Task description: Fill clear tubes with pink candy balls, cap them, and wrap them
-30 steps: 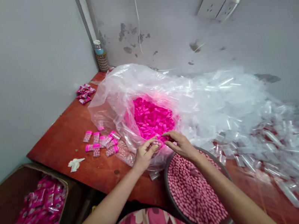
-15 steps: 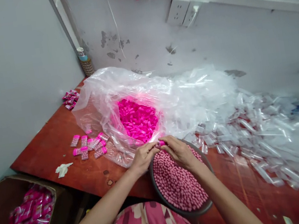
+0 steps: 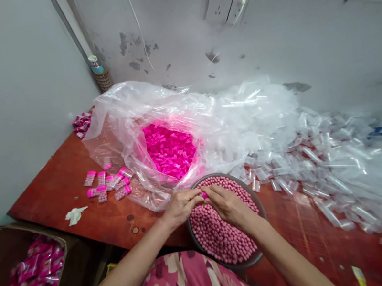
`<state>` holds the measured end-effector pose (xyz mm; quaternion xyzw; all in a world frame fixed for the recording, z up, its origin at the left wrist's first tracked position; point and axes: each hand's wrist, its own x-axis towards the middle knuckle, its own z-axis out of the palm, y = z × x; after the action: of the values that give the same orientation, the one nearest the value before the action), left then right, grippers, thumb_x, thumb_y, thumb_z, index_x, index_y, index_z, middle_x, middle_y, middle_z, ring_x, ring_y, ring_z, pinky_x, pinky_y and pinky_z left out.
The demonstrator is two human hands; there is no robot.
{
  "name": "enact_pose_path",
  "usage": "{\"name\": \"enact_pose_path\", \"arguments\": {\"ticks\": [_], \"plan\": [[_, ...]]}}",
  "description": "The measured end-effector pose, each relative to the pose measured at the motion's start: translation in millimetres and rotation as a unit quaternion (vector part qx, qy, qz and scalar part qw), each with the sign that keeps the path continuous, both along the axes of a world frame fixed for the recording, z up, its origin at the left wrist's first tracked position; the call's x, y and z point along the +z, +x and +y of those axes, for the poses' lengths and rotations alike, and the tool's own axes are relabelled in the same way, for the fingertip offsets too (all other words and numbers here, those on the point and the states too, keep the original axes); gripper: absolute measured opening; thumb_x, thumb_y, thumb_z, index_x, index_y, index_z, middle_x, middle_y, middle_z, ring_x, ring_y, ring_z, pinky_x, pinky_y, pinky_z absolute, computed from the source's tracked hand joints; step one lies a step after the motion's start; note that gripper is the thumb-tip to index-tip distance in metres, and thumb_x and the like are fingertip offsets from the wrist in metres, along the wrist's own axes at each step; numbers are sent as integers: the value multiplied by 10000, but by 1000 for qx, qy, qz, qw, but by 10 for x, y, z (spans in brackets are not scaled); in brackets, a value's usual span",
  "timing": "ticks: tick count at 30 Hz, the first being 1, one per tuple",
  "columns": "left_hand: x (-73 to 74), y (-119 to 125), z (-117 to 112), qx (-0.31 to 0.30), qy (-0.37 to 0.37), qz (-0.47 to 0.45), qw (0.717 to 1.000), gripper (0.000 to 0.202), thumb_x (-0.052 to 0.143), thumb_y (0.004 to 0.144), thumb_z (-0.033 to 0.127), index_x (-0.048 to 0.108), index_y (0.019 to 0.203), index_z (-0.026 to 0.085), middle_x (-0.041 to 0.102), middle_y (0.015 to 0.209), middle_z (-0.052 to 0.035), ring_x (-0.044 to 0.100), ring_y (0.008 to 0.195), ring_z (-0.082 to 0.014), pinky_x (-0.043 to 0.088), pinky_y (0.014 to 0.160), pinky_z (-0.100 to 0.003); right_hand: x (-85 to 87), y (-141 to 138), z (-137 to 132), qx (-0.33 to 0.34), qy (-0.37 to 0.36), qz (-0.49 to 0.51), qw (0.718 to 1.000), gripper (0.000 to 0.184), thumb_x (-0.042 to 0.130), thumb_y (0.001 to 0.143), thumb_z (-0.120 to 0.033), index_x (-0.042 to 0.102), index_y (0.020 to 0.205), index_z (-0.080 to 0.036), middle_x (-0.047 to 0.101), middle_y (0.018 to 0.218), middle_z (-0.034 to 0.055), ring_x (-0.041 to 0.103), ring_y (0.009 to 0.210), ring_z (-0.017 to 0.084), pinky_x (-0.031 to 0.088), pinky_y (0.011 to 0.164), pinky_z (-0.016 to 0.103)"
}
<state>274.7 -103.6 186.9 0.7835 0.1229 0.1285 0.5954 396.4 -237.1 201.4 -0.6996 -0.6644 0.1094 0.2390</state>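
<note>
My left hand and my right hand meet over the far left part of a dark bowl of small pink balls. Their fingertips are closed together around a small container with a bright pink cap; most of it is hidden by the fingers. Just beyond the hands lies a clear plastic bag, opened wide, with many bright pink caps inside. To the left, several pink-capped clear containers filled with pink balls rest on the red-brown table.
Empty clear plastic containers spread in a heap across the right side. A cardboard box of pink packets stands at the lower left. Pink packets and a bottle are at the back left corner. A crumpled white scrap lies near the left edge.
Both hands have come slightly nearer to me, over the balls, and the fingers now cover more of the pink cap. The whole view has shifted a little.
</note>
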Motion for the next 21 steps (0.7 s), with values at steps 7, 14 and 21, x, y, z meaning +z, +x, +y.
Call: {"name": "enact_pose_path", "arguments": {"ticks": [7, 14, 21], "plan": [[91, 97, 10, 40, -145, 10, 989, 242, 525, 769, 314, 679, 840, 141, 615, 667, -16, 520, 596, -121, 385, 561, -212, 136, 118, 92, -61, 14, 166, 984, 324, 430, 860, -297, 531, 1158, -218, 606, 983, 101, 553, 944, 218, 456, 827, 390], [77, 120, -62, 154, -417, -34, 895, 253, 577, 737, 358, 642, 824, 130, 603, 658, -8, 518, 555, -92, 409, 560, -204, 77, 68, -27, -178, 45, 601, 778, 354, 587, 762, -344, 572, 1093, -221, 644, 947, 64, 614, 802, 192, 478, 786, 399], [62, -24, -13, 102, -145, -17, 984, 237, 550, 766, 291, 680, 924, 170, 682, 876, -32, 591, 828, -179, 420, 758, -262, 71, -58, 48, -204, 39, 710, 673, 232, 585, 763, -340, 636, 934, -193, 634, 969, 64, 595, 864, 193, 504, 732, 363]]}}
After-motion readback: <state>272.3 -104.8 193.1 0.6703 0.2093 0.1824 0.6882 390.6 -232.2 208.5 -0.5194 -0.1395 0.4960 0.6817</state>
